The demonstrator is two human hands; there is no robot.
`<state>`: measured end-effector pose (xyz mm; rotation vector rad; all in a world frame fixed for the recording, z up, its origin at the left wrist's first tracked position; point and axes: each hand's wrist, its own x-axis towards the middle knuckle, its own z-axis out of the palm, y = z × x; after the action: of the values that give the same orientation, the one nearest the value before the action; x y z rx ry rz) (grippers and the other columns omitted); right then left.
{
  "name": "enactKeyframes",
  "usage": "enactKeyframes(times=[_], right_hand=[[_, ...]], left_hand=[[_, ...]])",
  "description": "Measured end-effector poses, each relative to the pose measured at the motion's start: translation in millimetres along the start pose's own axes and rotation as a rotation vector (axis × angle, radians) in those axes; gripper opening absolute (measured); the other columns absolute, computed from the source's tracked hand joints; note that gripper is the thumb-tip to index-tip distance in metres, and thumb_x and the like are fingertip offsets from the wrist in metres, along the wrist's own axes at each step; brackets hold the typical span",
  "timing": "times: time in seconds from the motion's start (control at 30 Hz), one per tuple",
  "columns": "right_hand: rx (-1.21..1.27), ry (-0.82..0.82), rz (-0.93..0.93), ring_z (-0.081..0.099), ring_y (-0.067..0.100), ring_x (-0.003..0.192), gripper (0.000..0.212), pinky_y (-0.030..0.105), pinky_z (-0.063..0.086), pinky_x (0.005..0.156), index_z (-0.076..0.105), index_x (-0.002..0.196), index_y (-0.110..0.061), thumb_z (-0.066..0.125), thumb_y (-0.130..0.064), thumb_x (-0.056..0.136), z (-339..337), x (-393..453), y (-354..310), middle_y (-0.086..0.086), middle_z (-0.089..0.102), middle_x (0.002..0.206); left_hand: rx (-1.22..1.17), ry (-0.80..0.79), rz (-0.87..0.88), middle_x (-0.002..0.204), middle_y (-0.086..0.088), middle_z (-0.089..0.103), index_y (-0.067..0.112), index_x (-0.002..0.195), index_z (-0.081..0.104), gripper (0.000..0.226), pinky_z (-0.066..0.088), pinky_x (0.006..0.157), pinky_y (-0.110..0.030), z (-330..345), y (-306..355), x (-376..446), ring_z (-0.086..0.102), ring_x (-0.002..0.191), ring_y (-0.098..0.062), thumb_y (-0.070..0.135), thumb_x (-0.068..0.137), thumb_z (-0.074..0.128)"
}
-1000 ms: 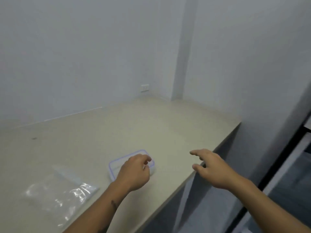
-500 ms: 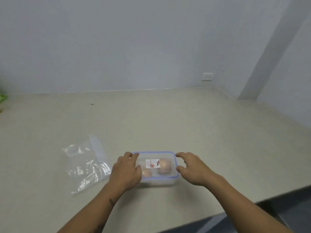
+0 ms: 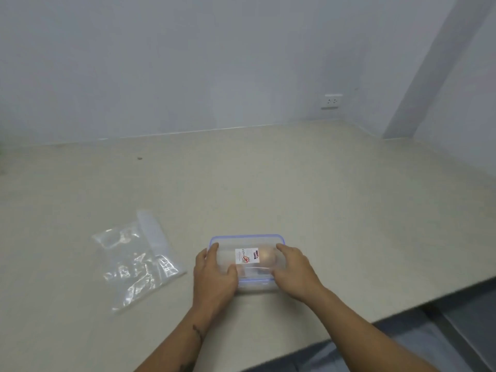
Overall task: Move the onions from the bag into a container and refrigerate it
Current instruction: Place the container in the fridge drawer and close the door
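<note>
A clear plastic container (image 3: 248, 241) with a blue-rimmed lid and a white sticker sits on the beige counter near its front edge. An onion (image 3: 265, 257) shows dimly through the lid. My left hand (image 3: 213, 275) grips the container's left end, thumb on the lid. My right hand (image 3: 295, 269) grips its right end, fingers over the lid. The empty clear plastic bag (image 3: 134, 260) lies flat to the left of the container, apart from it.
The beige counter (image 3: 322, 210) runs back to a pale wall and a corner on the right. A white wall socket (image 3: 331, 101) sits above the counter's back edge. The counter's front edge drops off at the lower right, with grey floor below.
My view swung left from the counter's right edge to the container. Both hands closed in from its sides and now hold its ends.
</note>
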<state>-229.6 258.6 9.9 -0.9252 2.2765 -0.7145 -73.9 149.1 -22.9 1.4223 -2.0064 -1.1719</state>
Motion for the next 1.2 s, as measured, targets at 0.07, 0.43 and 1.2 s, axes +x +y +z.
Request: enactKeyframes(times=[0.07, 0.43, 1.2], right_hand=[[0.046, 0.069, 0.054, 0.036, 0.022, 0.139, 0.067, 0.028, 0.030, 0.109, 0.038, 0.147, -0.016, 0.058, -0.015, 0.083, -1.5, -12.9, 2.3, 0.006, 0.039, 0.151], [0.194, 0.642, 0.373, 0.047, 0.016, 0.124, 0.064, 0.021, 0.032, 0.100, 0.048, 0.140, -0.017, 0.065, -0.012, 0.079, -31.7, -175.6, 94.6, 0.003, 0.048, 0.138], [0.119, 0.903, 0.829, 0.018, 0.031, 0.139, 0.093, 0.042, 0.030, 0.109, 0.025, 0.138, -0.046, 0.067, -0.060, 0.057, -69.6, -521.2, 449.6, -0.002, 0.007, 0.159]], left_hand=[[-0.013, -0.034, 0.042, 0.149, -0.006, 0.035, 0.022, 0.147, 0.039, 0.068, 0.036, 0.111, -0.035, 1.8, 5.6, -3.1, 0.040, 0.135, -0.023, 0.026, 0.083, 0.063], [0.012, -0.444, 0.521, 0.150, -0.004, 0.038, 0.024, 0.143, 0.045, 0.063, 0.033, 0.111, -0.029, 70.7, 61.5, -93.6, 0.039, 0.137, -0.021, 0.039, 0.086, 0.065], [0.220, -1.051, 1.087, 0.160, -0.004, 0.024, 0.018, 0.148, 0.036, 0.057, 0.035, 0.111, -0.035, 395.1, 99.8, -482.7, 0.037, 0.140, -0.025, 0.034, 0.095, 0.050]])
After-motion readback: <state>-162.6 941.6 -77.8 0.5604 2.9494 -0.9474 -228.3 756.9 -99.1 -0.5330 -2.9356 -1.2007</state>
